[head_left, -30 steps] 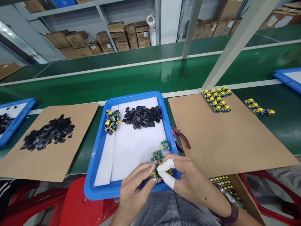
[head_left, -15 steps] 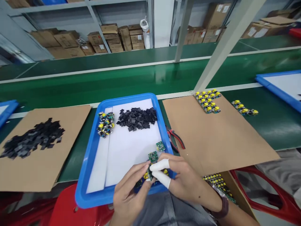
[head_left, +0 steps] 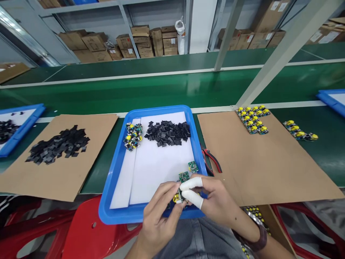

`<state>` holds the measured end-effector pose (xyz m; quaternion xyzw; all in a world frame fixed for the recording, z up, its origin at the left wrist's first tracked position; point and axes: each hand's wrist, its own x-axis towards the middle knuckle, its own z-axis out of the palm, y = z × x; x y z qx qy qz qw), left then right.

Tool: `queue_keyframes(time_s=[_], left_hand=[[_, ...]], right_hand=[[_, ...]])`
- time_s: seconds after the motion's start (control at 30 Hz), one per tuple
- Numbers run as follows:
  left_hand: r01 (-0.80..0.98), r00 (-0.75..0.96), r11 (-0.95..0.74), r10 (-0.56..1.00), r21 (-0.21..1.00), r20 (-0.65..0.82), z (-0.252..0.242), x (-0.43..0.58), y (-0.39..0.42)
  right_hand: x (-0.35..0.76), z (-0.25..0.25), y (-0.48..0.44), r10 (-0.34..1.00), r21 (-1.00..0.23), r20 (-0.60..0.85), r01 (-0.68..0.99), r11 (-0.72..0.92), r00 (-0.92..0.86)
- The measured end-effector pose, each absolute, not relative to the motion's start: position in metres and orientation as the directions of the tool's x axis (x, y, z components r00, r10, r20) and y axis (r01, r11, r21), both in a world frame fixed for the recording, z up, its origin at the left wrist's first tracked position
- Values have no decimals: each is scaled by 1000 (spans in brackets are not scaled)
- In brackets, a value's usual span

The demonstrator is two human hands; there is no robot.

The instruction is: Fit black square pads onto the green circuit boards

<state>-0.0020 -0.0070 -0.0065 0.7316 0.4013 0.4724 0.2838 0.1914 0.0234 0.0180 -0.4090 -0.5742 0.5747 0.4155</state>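
Note:
Over the near right corner of a blue tray (head_left: 107,190), my left hand (head_left: 161,208) and my right hand (head_left: 212,196) meet on one small green circuit board (head_left: 180,195). My left fingertips pinch the board from the left. White finger cots cover the thumb and index finger of my right hand, which press against it from the right. Fingers hide most of the board. Just beyond my hands lie two more circuit boards (head_left: 184,176), and others with yellow parts are partly covered below. Black rectangular pieces (head_left: 168,133) form a pile at the tray's far side.
A cluster of boards (head_left: 133,136) sits at the tray's far left. Red-handled pliers (head_left: 212,162) lie right of the tray. Cardboard sheets flank it: the left carries black pieces (head_left: 60,144), the right yellow-topped boards (head_left: 252,118). A red stool (head_left: 88,230) stands below.
The whole view has shifted, so the tray and surroundings appear farther right. Both hands keep hold of the same board, with little change in their fingers.

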Motion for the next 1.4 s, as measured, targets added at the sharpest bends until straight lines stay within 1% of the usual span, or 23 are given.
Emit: queue_keyframes(time_s=[0.07,0.13,0.23,0.37,0.5,0.63,0.77,0.97,1.1,1.17,1.3,1.4], left_hand=[[350,203,-479,878,805,434,-9,-3,-11],[361,151,-449,893,817,423,-11,-2,-13],[399,96,-455,884,796,457,-11,0,-13],[406,106,-522,842,750,529,-7,5,-10],[383,112,-528,841,758,529,-6,7,-10],[386,107,-512,851,768,514,-8,6,-11],[373,94,-522,844,767,528,-11,7,-10],[343,70,-538,832,770,550,-13,7,-9],[299,27,-551,821,779,570,-12,7,-9],[299,18,-551,820,779,572,-11,8,-9],[318,15,-567,804,760,594,-8,8,-9],[322,13,-572,799,754,601,-8,8,-8]], right_hand=[[189,13,23,945,-977,-117,-136,-165,-306],[187,10,19,946,-954,-160,-203,-222,-283],[188,6,11,957,-952,-126,-240,-191,-263],[192,4,4,956,-947,-81,-278,-163,-283],[190,2,2,956,-953,-52,-271,-134,-290],[184,-3,-1,968,-959,-48,-258,-113,-247],[180,-7,-3,973,-972,6,-229,-48,-230],[181,-6,-1,970,-989,120,-116,96,-214],[181,2,0,955,-989,144,-79,128,-259],[180,5,-1,947,-983,183,-56,175,-263],[176,4,-3,932,-955,295,-21,297,-212],[174,3,-1,927,-946,320,-17,324,-196]])
